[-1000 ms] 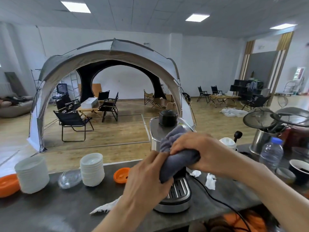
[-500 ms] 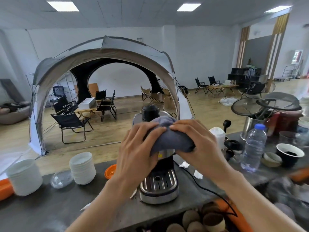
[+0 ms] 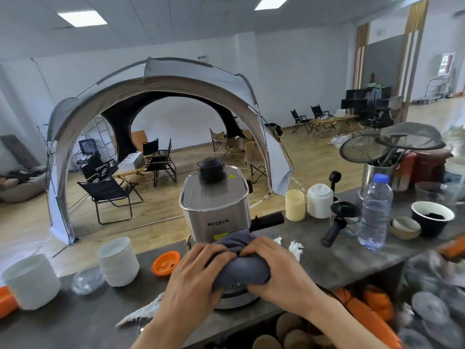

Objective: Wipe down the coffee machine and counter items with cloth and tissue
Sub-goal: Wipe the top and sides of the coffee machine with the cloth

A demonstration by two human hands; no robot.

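A steel coffee machine with a black cap on top stands on the grey counter. A grey cloth is bunched against the machine's lower front, hiding the drip tray. My left hand grips the cloth's left side and my right hand grips its right side. Crumpled white tissue lies just right of the machine, and another white tissue piece lies at the front left.
Left of the machine sit an orange lid, stacked white bowls, a clear lid and more white containers. To the right are a cream cylinder, a portafilter, a water bottle and a black cup.
Both hands have carried the cloth from the machine's top down its front to the base. The machine's top and black cap are now uncovered.
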